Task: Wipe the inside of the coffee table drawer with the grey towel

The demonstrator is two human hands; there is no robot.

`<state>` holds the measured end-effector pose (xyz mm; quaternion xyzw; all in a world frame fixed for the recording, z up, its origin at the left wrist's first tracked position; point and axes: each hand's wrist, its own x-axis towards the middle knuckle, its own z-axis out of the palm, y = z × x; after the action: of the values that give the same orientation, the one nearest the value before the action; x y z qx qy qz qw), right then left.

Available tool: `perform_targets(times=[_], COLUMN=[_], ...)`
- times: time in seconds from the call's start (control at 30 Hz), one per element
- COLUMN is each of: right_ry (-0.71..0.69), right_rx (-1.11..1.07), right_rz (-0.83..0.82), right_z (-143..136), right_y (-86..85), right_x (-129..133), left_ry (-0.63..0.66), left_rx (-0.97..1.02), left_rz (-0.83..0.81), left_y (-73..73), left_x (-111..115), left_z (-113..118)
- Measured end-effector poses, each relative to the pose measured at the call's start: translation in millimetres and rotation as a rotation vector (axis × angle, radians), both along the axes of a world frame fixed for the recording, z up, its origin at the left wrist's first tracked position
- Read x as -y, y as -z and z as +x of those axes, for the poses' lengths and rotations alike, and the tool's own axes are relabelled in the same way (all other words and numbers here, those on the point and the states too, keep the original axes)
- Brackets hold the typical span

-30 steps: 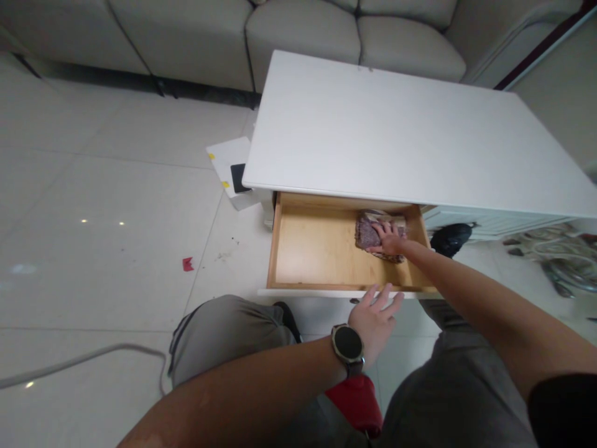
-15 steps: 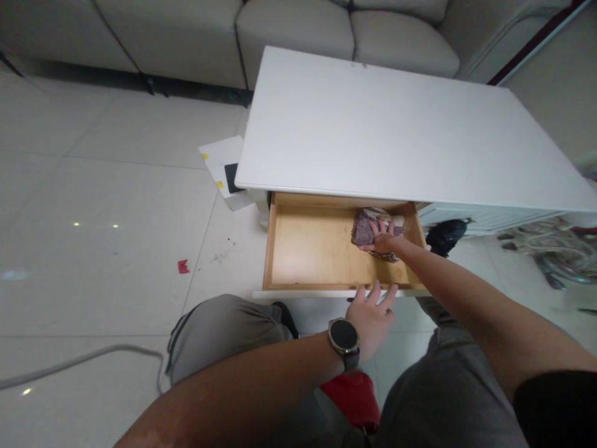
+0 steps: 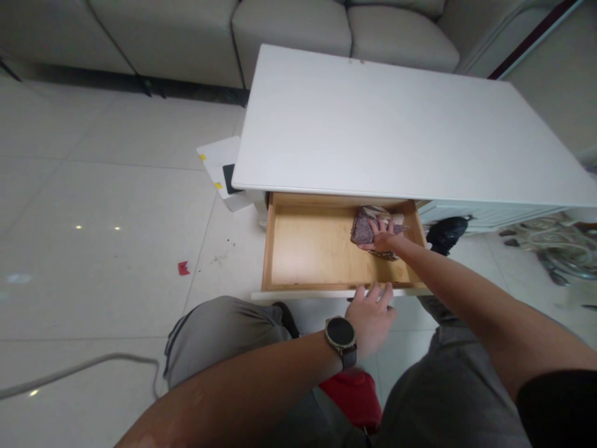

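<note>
A wooden drawer [image 3: 308, 244] stands pulled out from under a white table [image 3: 401, 130]. Folded patterned cloth [image 3: 362, 229], purplish and cream, lies in its right part. My right hand [image 3: 383, 238] rests on top of the cloth with its fingers spread. At the drawer's white front edge is my left hand [image 3: 372, 316], a watch on its wrist. Its fingertips touch the top of that edge, slightly apart, and nothing is held in it.
Beyond the table runs a grey sofa [image 3: 293, 31]. A white box [image 3: 219, 158] stands left of the table, and a red scrap [image 3: 183, 268] lies on the floor. A black bag [image 3: 446, 234] and coiled hoses [image 3: 566, 246] are at the right.
The fingers of my left hand have drawn a little closer together on the drawer's front edge. My right hand stays on the cloth. The view has shifted slightly.
</note>
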<state>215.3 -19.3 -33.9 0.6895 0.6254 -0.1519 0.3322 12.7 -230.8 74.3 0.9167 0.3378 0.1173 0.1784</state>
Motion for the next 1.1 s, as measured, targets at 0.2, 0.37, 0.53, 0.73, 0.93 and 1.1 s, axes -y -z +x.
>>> perform_targets(times=[0.2,0.37,0.53,0.73,0.93,1.1], right_ry=[0.003,0.008,-0.007,0.011,0.001,-0.016], right_rx=[-0.024,-0.014,-0.032,-0.017,-0.022,-0.04], right_rz=[0.014,0.017,0.033,0.005,0.011,0.026], right_z=[-1.2,-0.2,1.0,-1.9,-1.1,0.4], right_y=[-1.2,0.2,0.5,-2.9,-3.0,-1.3], right_x=[1.9,2.2,2.6,1.6,2.0,2.4], left_ry=[0.02,0.032,0.04,0.05,0.029,0.026], left_rx=[-0.027,-0.036,-0.05,-0.036,-0.058,-0.062], left_rz=[-0.008,-0.017,-0.029,-0.033,-0.007,0.004], left_y=[-2.8,-4.2,-5.8,-4.7,-4.0,-3.4], left_x=[-1.1,-1.8,-3.2,-3.4,-2.1,-1.7], left_z=[-1.8,-3.2,-3.7,-3.4,-2.0,-1.6])
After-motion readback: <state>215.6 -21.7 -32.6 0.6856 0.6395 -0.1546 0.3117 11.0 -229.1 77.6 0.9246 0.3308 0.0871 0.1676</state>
